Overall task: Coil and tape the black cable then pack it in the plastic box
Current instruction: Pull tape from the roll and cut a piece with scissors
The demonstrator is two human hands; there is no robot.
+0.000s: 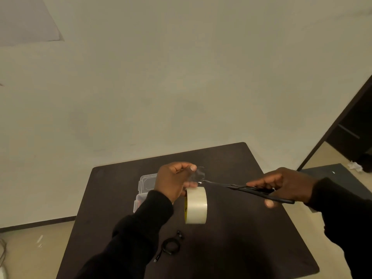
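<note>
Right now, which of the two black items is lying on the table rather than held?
The coiled black cable lies loose on the dark table near the front edge. The black scissors are held in the right hand, up by the tape roll.

We see bare table point(241, 238) across the lower right of the frame. The plastic box point(146, 185) and tape roll point(196, 205) crowd the centre, the coiled cable point(171, 245) just below.
</note>
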